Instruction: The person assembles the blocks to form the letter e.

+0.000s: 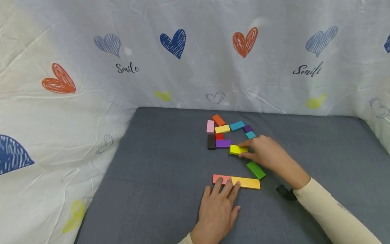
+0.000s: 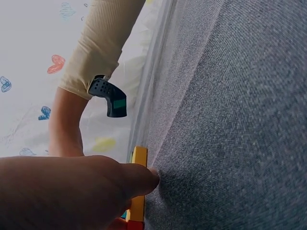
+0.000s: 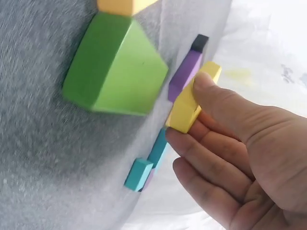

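Note:
My right hand (image 1: 269, 154) pinches a bright yellow block (image 1: 234, 149) between thumb and fingers, beside the right end of a purple block (image 1: 223, 144). In the right wrist view that yellow block (image 3: 184, 112) shows between the thumb and fingertips. Closer to me, my left hand (image 1: 217, 210) rests its outstretched fingers on a salmon block (image 1: 218, 178) and the adjoining end of an amber block (image 1: 248, 183). These two lie end to end in a row. A green block (image 1: 256, 170) slants from near the amber block's right end toward my right hand.
Farther back lie black (image 1: 211, 142), red (image 1: 219, 136), pink (image 1: 210, 126), orange (image 1: 218, 120), pale yellow (image 1: 222, 129), blue (image 1: 237, 126), dark purple (image 1: 247, 128) and teal (image 1: 250, 135) blocks. A grey cloth (image 1: 146, 176) covers the table; a printed white curtain (image 1: 201, 74) hangs behind.

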The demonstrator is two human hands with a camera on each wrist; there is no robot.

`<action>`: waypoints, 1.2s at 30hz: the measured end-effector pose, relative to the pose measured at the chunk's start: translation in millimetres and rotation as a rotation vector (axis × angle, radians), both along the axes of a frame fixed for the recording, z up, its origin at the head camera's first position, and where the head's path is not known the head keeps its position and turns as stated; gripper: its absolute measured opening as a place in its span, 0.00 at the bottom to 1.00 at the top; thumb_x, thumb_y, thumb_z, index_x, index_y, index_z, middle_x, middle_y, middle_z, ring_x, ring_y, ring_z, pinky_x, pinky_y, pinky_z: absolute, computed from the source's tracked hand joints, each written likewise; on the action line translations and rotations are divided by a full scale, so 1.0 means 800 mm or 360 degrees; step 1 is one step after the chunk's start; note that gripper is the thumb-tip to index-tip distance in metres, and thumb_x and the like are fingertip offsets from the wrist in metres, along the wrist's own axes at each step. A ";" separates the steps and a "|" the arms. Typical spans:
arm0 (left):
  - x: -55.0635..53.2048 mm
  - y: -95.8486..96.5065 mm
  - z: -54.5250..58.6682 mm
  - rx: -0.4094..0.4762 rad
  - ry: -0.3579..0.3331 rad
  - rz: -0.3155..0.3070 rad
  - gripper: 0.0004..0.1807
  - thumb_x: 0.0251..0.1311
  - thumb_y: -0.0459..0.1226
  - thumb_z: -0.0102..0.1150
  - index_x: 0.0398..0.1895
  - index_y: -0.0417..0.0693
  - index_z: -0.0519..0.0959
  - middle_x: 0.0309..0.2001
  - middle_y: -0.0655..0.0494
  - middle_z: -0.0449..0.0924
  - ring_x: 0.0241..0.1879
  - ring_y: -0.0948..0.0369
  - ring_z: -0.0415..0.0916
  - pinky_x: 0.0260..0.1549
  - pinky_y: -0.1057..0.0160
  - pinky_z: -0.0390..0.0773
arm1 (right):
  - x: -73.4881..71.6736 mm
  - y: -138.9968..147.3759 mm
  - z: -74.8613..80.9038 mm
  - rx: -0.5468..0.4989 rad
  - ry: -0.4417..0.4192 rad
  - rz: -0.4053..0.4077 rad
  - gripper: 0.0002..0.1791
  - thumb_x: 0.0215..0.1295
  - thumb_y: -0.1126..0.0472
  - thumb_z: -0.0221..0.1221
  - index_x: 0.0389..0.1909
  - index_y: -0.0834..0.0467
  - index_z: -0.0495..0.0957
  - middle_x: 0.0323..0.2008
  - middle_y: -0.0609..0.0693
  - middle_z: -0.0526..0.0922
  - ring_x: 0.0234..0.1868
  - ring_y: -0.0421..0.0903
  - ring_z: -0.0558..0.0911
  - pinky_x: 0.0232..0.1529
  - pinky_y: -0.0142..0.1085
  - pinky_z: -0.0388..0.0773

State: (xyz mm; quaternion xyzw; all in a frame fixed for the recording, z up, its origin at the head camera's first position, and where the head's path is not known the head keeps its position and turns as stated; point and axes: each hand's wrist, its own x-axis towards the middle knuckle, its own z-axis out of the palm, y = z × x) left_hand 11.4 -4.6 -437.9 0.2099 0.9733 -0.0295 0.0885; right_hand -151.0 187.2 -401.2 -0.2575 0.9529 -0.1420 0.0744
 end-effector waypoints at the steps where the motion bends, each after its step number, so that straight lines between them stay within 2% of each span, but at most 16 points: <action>1: 0.000 0.000 0.000 0.0003 0.0013 -0.0004 0.38 0.72 0.66 0.54 0.82 0.77 0.60 0.76 0.71 0.66 0.74 0.59 0.63 0.56 0.50 0.73 | 0.002 -0.001 0.000 -0.0005 0.0002 -0.0006 0.23 0.61 0.50 0.77 0.56 0.54 0.90 0.44 0.51 0.92 0.31 0.42 0.82 0.39 0.43 0.85; 5: 0.000 0.000 0.001 -0.0009 0.0022 -0.0007 0.38 0.72 0.67 0.53 0.82 0.77 0.60 0.76 0.72 0.65 0.74 0.59 0.62 0.56 0.50 0.73 | 0.010 -0.004 -0.002 -0.0025 -0.0014 -0.0006 0.24 0.62 0.49 0.76 0.56 0.54 0.89 0.47 0.51 0.92 0.35 0.43 0.86 0.44 0.46 0.87; 12: -0.002 0.003 0.000 -0.0063 -0.0053 0.0012 0.38 0.72 0.69 0.50 0.83 0.79 0.58 0.77 0.74 0.63 0.74 0.61 0.62 0.58 0.50 0.72 | 0.022 -0.008 -0.009 -0.0003 -0.0056 0.0007 0.24 0.61 0.48 0.77 0.56 0.54 0.89 0.41 0.50 0.92 0.26 0.39 0.80 0.39 0.43 0.86; 17: -0.003 0.004 0.000 -0.0070 -0.0055 0.0017 0.38 0.72 0.69 0.50 0.83 0.79 0.57 0.77 0.74 0.63 0.74 0.60 0.62 0.58 0.50 0.72 | 0.027 -0.010 -0.013 -0.0004 -0.0033 0.0009 0.25 0.61 0.48 0.77 0.56 0.55 0.89 0.41 0.51 0.92 0.29 0.41 0.84 0.43 0.47 0.87; 26: 0.000 0.002 -0.001 -0.0065 -0.0040 0.0007 0.38 0.72 0.68 0.51 0.83 0.79 0.58 0.77 0.73 0.63 0.74 0.60 0.62 0.57 0.51 0.72 | 0.029 -0.013 -0.024 0.0039 -0.0007 -0.0002 0.25 0.61 0.48 0.77 0.55 0.55 0.90 0.41 0.52 0.92 0.33 0.45 0.87 0.44 0.48 0.87; 36: 0.000 -0.001 -0.001 -0.0022 0.0054 -0.0010 0.39 0.71 0.67 0.54 0.83 0.76 0.60 0.76 0.71 0.65 0.75 0.59 0.62 0.57 0.50 0.73 | 0.021 -0.010 -0.021 -0.0085 -0.0063 -0.0006 0.20 0.63 0.53 0.75 0.54 0.56 0.90 0.43 0.49 0.92 0.40 0.47 0.90 0.47 0.49 0.87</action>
